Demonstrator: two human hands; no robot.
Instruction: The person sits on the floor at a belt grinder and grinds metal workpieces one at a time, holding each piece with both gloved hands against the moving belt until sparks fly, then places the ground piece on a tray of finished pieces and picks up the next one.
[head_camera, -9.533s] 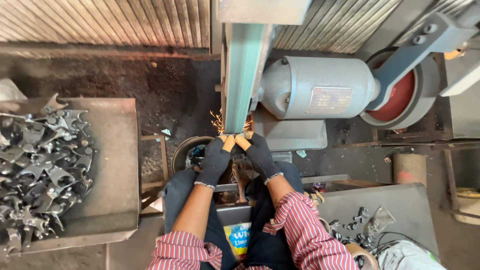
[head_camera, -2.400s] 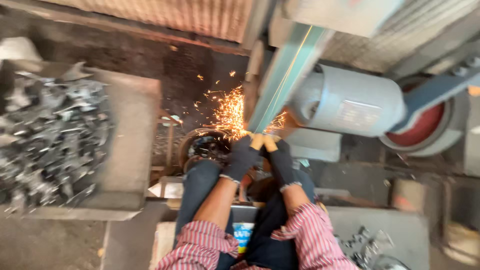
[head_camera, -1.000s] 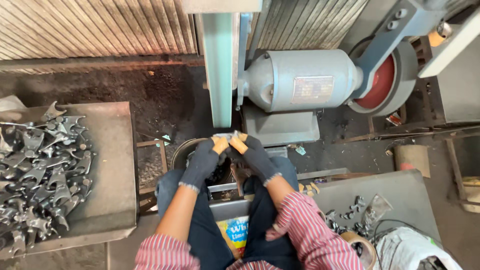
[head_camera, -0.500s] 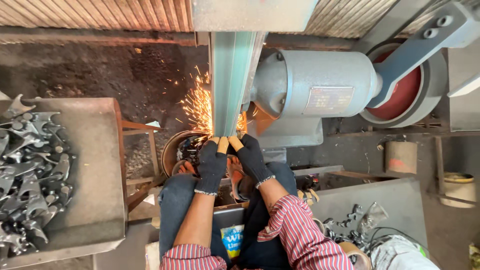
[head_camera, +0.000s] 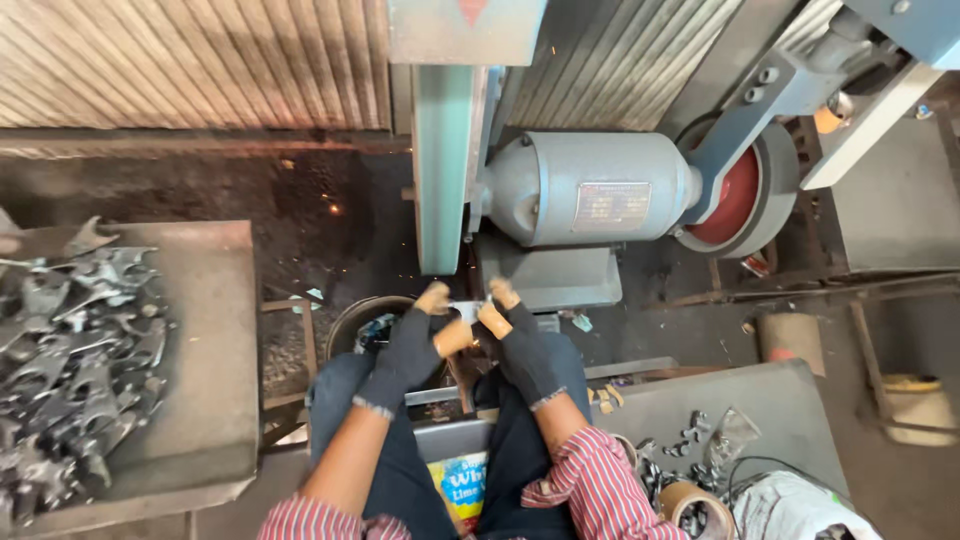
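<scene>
both hands, left hand (head_camera: 412, 345) and right hand (head_camera: 520, 345), pinch small metal piece (head_camera: 467, 311) between them below belt (head_camera: 442, 170).

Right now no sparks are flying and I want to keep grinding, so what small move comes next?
Probably ease the small metal piece, pinched between left hand and right hand, up to the sanding belt. It sits just below the belt's lower end, seemingly apart from it.

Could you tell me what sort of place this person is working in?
Most likely a small metal-finishing workshop. A motor-driven belt grinder stands before the seated person, whose gloved left hand and right hand hold a small metal piece; a tray holds rough metal parts.
</scene>
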